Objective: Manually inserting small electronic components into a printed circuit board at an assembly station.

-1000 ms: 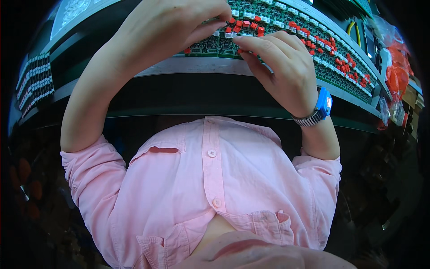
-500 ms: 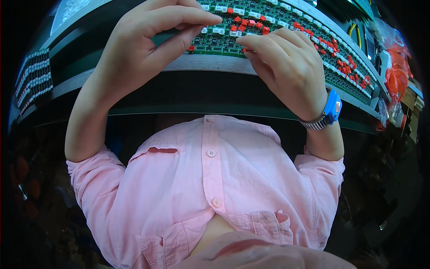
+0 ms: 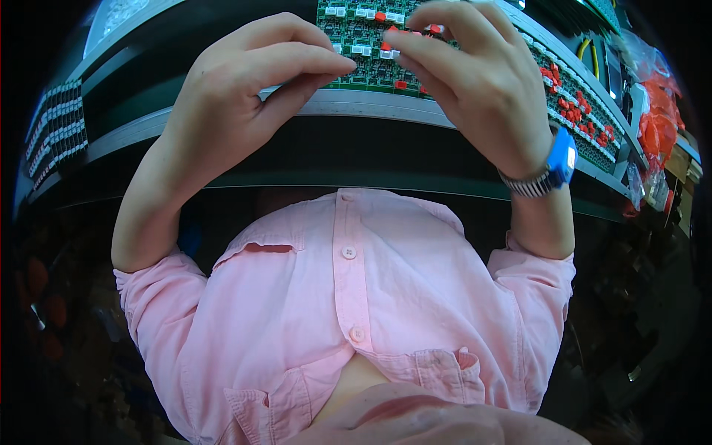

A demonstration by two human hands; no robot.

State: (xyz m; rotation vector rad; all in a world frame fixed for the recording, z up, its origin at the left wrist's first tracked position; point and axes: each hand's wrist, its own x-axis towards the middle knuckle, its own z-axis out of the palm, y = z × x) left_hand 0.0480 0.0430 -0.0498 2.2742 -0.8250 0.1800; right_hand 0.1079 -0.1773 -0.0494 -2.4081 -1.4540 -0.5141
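Note:
Green circuit boards [image 3: 337,74] lie in a row along a metal-edged bench, with white connectors [image 3: 361,50] across them. Small red blocks [image 3: 400,85] sit on and among the connectors. At the boards' left end my left hand [image 3: 252,78] has thumb and forefinger pressed together; whatever is between them is too small to make out. Over the middle of the row, my right hand [image 3: 482,85] is curled, its fingertips beside a red block [image 3: 386,46]. Its palm and fingers hide many blocks, and what the fingertips hold is unclear. A blue wrist strap [image 3: 561,157] is on my right wrist.
A stack of boards [image 3: 58,133] stands at the far left. More red blocks [image 3: 575,111] are scattered along the right part of the row. Red and clear plastic bags [image 3: 658,111] hang at the right end, near a yellow-handled tool [image 3: 584,49]. The bench's metal edge [image 3: 356,104] runs in front.
My left hand has lowered slightly, and its thumb and forefinger have closed together. My right hand has moved up and forward over the boards. A red block near my left thumb no longer shows.

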